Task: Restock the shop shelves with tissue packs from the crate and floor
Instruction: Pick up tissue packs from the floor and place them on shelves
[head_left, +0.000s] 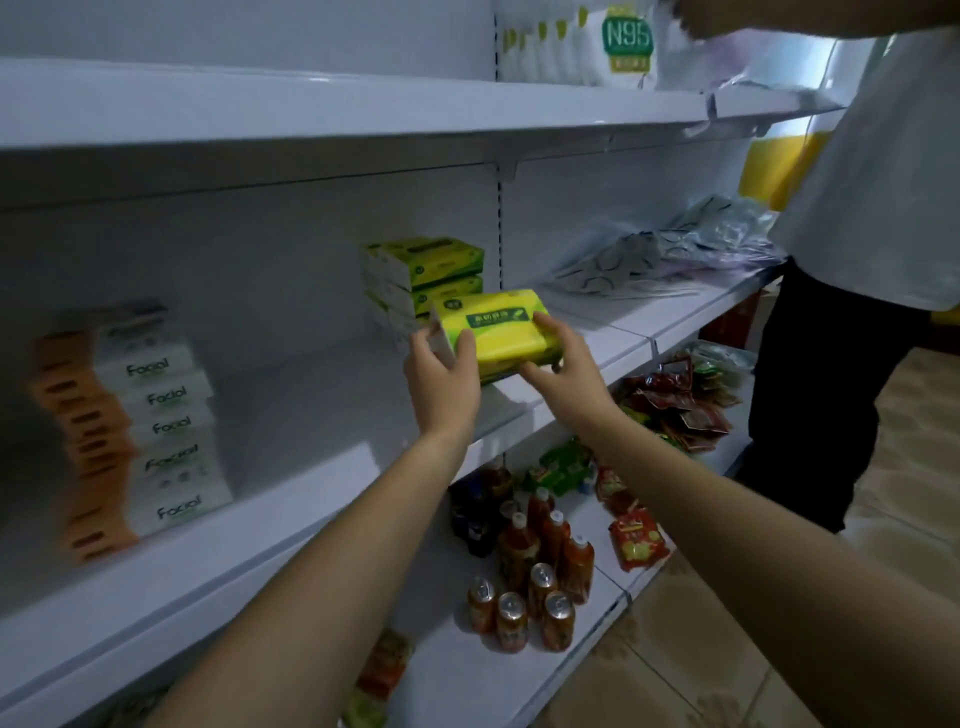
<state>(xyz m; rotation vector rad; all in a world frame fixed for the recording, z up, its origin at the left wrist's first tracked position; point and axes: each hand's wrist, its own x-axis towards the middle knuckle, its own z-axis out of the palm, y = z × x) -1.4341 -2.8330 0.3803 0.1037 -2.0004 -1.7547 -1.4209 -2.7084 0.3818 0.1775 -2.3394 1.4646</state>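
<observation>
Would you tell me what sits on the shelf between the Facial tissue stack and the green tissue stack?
Nothing: the head view shows bare shelf between the Facial tissue stack and the green tissue stack.

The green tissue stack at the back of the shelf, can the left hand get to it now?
Probably not: the left hand grips the yellow pack, which sits right in front of the green tissue stack.

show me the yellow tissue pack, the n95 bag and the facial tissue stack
yellow tissue pack (511, 343): head view, its yellow top face.
N95 bag (627, 37): head view, its green label.
facial tissue stack (166, 426): head view, a middle pack's white front.
</observation>
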